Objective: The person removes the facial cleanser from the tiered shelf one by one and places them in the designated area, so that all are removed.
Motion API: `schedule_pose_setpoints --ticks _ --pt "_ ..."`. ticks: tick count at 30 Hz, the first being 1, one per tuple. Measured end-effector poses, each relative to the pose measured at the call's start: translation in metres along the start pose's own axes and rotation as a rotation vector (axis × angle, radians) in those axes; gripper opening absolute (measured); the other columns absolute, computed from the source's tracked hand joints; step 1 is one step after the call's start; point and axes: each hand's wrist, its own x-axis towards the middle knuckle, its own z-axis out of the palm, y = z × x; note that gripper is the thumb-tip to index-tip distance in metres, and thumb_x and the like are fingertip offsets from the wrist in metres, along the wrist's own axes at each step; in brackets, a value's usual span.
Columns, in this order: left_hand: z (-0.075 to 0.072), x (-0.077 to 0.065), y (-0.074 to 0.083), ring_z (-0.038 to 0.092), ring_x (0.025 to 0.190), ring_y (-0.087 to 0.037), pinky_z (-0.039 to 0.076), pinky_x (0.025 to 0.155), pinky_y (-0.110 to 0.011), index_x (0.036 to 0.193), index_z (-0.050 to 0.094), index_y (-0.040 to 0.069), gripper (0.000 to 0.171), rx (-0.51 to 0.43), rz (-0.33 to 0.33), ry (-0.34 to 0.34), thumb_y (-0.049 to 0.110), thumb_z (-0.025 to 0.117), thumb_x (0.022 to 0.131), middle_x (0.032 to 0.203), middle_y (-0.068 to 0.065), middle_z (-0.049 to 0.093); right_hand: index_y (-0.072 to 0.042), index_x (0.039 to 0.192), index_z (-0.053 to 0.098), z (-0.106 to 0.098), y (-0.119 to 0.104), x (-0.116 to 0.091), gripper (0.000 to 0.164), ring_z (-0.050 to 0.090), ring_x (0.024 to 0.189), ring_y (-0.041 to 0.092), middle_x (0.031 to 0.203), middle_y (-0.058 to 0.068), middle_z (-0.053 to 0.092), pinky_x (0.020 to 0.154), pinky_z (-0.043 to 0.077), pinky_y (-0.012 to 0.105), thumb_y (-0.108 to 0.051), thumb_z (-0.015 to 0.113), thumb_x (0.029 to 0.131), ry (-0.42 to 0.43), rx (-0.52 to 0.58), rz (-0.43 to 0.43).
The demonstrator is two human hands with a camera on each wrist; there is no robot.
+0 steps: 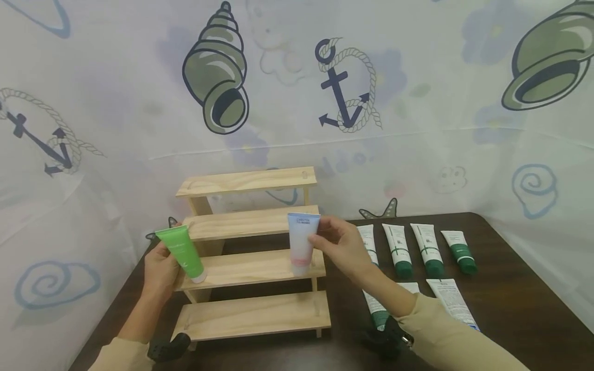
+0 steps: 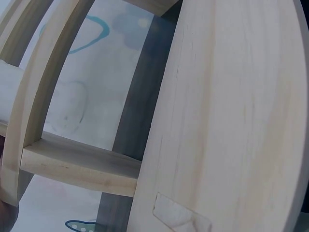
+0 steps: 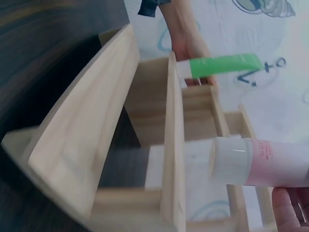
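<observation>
My left hand [image 1: 159, 265] is at the left end of a stepped wooden shelf [image 1: 250, 317], holding a green squeeze tube [image 1: 184, 252]. That tube leans, its white cap down at the second step from the bottom. In the right wrist view the left hand [image 3: 190, 48] shows behind the green tube [image 3: 224, 65]. My right hand [image 1: 341, 245] pinches a white-and-pink squeeze tube [image 1: 302, 242] between thumb and fingers, upright with the cap down, in front of the same step's right end. Its white cap [image 3: 231, 159] faces the shelf in the right wrist view.
Right of the shelf, several white-and-green tubes [image 1: 427, 247] lie in rows on the dark table [image 1: 510, 288]. Another white tube [image 1: 452, 299] lies nearer, partly beside my right sleeve. A patterned cloth [image 1: 287, 103] hangs behind and at both sides.
</observation>
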Motion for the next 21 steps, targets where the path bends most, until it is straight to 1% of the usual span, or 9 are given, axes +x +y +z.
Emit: schedule_pose_setpoints --ticks 4,7,9,12,14,16,18,21 --pt "-0.002 -0.001 -0.001 0.025 0.142 -0.02 0.023 0.117 -0.036 0.134 0.047 -0.001 0.052 0.01 0.013 -0.012 0.027 0.06 0.092 0.151 -0.002 0.034 0.004 0.11 0.06 -0.027 0.001 -0.008 0.026 0.062 0.088 0.018 0.106 0.019 0.062 0.076 0.057 0.025 -0.002 0.066 0.085 0.049 -0.051 0.034" --pt "-0.002 -0.002 -0.002 0.024 0.143 -0.02 0.022 0.118 -0.036 0.135 0.047 0.0 0.054 0.027 0.022 -0.018 0.03 0.06 0.092 0.152 -0.003 0.033 0.005 0.112 0.058 -0.05 0.001 -0.015 0.028 0.062 0.089 0.011 0.107 0.016 0.061 0.076 0.056 0.023 -0.004 0.065 0.087 0.078 -0.089 0.056" --pt "-0.002 -0.003 -0.002 0.024 0.142 -0.019 0.022 0.118 -0.036 0.134 0.048 0.0 0.054 0.024 0.022 -0.017 0.029 0.061 0.091 0.151 -0.002 0.033 0.006 0.114 0.057 -0.066 0.002 -0.021 0.03 0.062 0.089 0.007 0.105 0.01 0.062 0.076 0.056 0.022 -0.006 0.064 0.088 0.099 -0.103 0.07" --pt "-0.001 -0.004 -0.001 0.025 0.142 -0.018 0.023 0.117 -0.034 0.133 0.048 -0.001 0.052 0.017 0.021 -0.013 0.027 0.061 0.092 0.151 -0.002 0.035 0.007 0.116 0.055 -0.091 0.003 -0.03 0.032 0.062 0.087 0.004 0.101 -0.004 0.062 0.076 0.056 0.021 -0.008 0.063 0.089 0.135 -0.137 0.083" --pt "-0.001 -0.004 -0.001 0.027 0.141 -0.017 0.024 0.117 -0.033 0.132 0.049 -0.003 0.05 0.002 0.023 -0.006 0.024 0.062 0.091 0.15 -0.003 0.036 0.007 0.117 0.055 -0.109 0.006 -0.036 0.033 0.061 0.086 0.002 0.099 -0.013 0.06 0.075 0.055 0.018 -0.011 0.062 0.09 0.168 -0.185 0.092" --pt "-0.001 -0.003 0.0 0.027 0.141 -0.018 0.023 0.117 -0.034 0.13 0.05 -0.004 0.048 -0.006 0.029 -0.003 0.023 0.062 0.091 0.149 -0.004 0.037 0.007 0.119 0.054 -0.127 0.009 -0.042 0.036 0.061 0.086 0.0 0.099 -0.017 0.059 0.074 0.055 0.016 -0.014 0.062 0.091 0.201 -0.232 0.106" --pt "-0.001 -0.003 0.0 0.027 0.142 -0.02 0.021 0.118 -0.035 0.13 0.051 -0.004 0.047 -0.015 0.031 -0.003 0.022 0.062 0.092 0.149 -0.006 0.037 0.004 0.118 0.055 -0.145 0.014 -0.049 0.034 0.061 0.086 0.0 0.098 -0.017 0.059 0.074 0.055 0.015 -0.015 0.063 0.091 0.236 -0.241 0.123" --pt "-0.001 -0.003 0.001 0.026 0.142 -0.02 0.019 0.119 -0.036 0.13 0.05 -0.004 0.047 -0.01 0.033 -0.006 0.021 0.06 0.093 0.15 -0.006 0.036 -0.007 0.112 0.06 -0.175 0.022 -0.059 0.023 0.06 0.084 -0.002 0.096 -0.017 0.059 0.07 0.055 0.013 -0.015 0.063 0.09 0.282 -0.25 0.156"
